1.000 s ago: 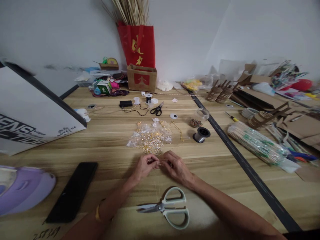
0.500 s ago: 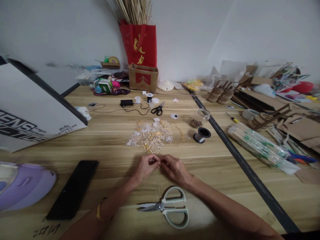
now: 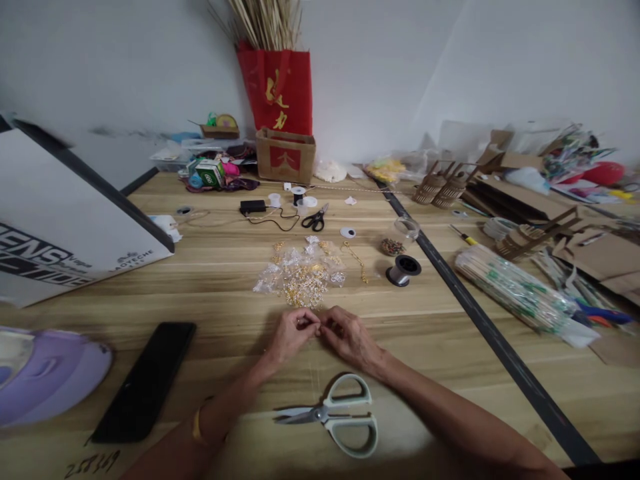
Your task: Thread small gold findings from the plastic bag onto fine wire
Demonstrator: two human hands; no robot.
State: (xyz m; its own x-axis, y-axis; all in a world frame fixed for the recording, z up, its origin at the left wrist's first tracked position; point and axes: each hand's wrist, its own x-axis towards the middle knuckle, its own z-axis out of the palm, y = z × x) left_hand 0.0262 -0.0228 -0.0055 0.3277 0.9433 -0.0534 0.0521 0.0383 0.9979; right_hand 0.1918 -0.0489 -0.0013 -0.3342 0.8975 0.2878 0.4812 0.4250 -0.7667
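My left hand (image 3: 294,337) and my right hand (image 3: 350,339) meet at their fingertips over the tabletop, both pinched closed. Below the pinch runs a fine, pale thread (image 3: 315,373), coming down from the left fingertips towards the scissors. A tiny piece sits between the fingers, too small to make out. Just beyond the hands lies a pile of gold and clear beads (image 3: 305,285), with small plastic bags (image 3: 280,263) around it. Nearer to me, pale-handled scissors (image 3: 325,416) lie with blades slightly apart, pointing left.
To the left are a black phone (image 3: 145,381), a purple object (image 3: 60,373) and a large white box (image 3: 65,227). A spool of wire (image 3: 403,270), a bead jar (image 3: 400,237) and bagged sticks (image 3: 515,287) lie right. Black scissors (image 3: 315,219) and a gold chain (image 3: 356,261) lie beyond.
Both hands stay pinched together in nearly the same spot, with only a slight shift at the fingertips. The things on the table lie as before.
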